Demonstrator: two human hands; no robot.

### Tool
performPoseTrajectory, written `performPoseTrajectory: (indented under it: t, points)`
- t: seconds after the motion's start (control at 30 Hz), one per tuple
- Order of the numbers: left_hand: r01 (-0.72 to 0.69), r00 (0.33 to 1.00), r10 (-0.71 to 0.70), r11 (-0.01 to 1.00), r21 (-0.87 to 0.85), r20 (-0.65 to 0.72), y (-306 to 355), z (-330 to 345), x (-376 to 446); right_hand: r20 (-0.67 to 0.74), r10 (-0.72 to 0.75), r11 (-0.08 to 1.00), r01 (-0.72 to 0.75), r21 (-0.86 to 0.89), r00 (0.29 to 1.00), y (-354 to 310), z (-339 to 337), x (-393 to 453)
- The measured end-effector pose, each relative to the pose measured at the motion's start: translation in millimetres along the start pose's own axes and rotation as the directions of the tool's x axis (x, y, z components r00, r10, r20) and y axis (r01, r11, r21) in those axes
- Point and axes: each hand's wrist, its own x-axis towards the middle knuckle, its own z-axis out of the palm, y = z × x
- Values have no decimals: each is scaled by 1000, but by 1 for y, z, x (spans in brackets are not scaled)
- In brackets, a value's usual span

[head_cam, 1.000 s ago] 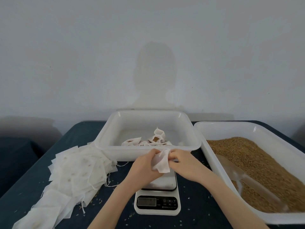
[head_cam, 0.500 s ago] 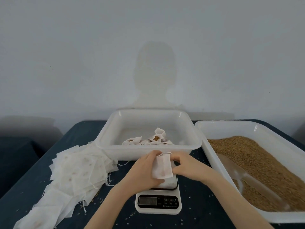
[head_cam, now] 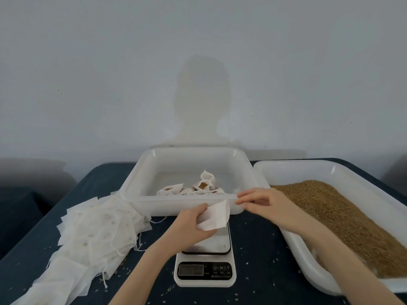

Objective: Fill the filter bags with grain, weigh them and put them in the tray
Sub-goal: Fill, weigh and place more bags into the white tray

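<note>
Left hand (head_cam: 193, 225): fingers and thumb pinching one empty filter bag (head_cam: 214, 216) by its left edge; held just above the scale (head_cam: 206, 260) at mid tabletop.
Right hand (head_cam: 262, 201): fingers loosely extended, holding nothing; hovering by the near right corner of the tray (head_cam: 191, 205), beside the grain bin (head_cam: 343, 219).
Bag handling: light, limp, thin cloth; likely to fold shut; best gripped at the mouth rim, both sides spread.
Filled bags (head_cam: 198, 188): inside tray, along its near wall.
Spare bags (head_cam: 94, 236): heaped at left edge of tabletop.
</note>
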Motion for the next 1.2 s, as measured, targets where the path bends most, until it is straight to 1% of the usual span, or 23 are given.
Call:
performPoseTrajectory:
  t: [0.1, 0.17, 0.2, 0.23, 0.27, 0.3, 0.33, 0.37, 0.4, 0.43, 0.5, 0.6, 0.7, 0.83, 0.93, 1.03, 1.1, 1.2]
  points:
    - [10, 1000, -10, 1000, 6, 9, 1, 2, 3, -176, 46, 997, -56, -53, 983, 20, -38, -16]
    - [19, 1000, -19, 1000, 13, 20, 3, 4, 6, -289, 111, 971, -165, -172, 951, 44, -62, -24]
    - [20, 1000, -20, 1000, 11, 19, 4, 6, 7, -303, 169, 932, -252, -259, 938, 58, -72, -27]
    - [18, 1000, -18, 1000, 2, 15, 5, 7, 7, -288, 247, 863, -346, -368, 925, 73, -79, -30]
    - [15, 1000, -15, 1000, -9, 8, 6, 9, 8, -248, 339, 766, -419, -487, 908, 88, -83, -33]
    - [12, 1000, -12, 1000, -17, 2, 8, 11, 8, -198, 429, 663, -457, -593, 881, 103, -84, -35]
    - [13, 1000, -13, 1000, -17, 0, 10, 12, 9, -151, 500, 590, -463, -661, 853, 114, -84, -37]
    - [18, 1000, -18, 1000, -6, 2, 11, 14, 9, -101, 552, 562, -458, -688, 828, 122, -82, -38]
    - [27, 1000, -27, 1000, 6, 7, 12, 16, 10, -53, 579, 574, -453, -682, 814, 126, -81, -39]
    - [38, 999, -38, 999, 13, 13, 14, 17, 11, -20, 586, 600, -450, -661, 810, 127, -80, -39]
    - [49, 998, -49, 999, 11, 30, 16, 20, 13, -1, 570, 646, -449, -618, 821, 128, -78, -38]
    - [41, 996, -40, 999, -8, 76, 17, 23, 14, 17, 549, 661, -422, -620, 836, 130, -80, -37]
    - [37, 994, -34, 999, -25, 106, 15, 22, 13, 30, 568, 660, -433, -614, 823, 134, -90, -38]
    - [69, 990, -62, 997, -47, 128, 9, 22, 12, -126, 567, 630, -527, -570, 814, 142, -115, -39]
    - [92, 987, -87, 995, -28, 138, 9, 23, 13, -230, 568, 504, -555, -661, 790, 150, -127, -35]
    - [106, 983, -102, 994, -17, 152, 7, 29, 16, -350, 537, 443, -610, -657, 767, 165, -132, -30]
    - [95, 983, -92, 995, -11, 160, 8, 33, 19, -390, 518, 427, -625, -654, 762, 171, -132, -26]
    - [59, 985, -55, 998, -23, 165, 14, 39, 25, -410, 503, 410, -627, -662, 761, 174, -131, -20]
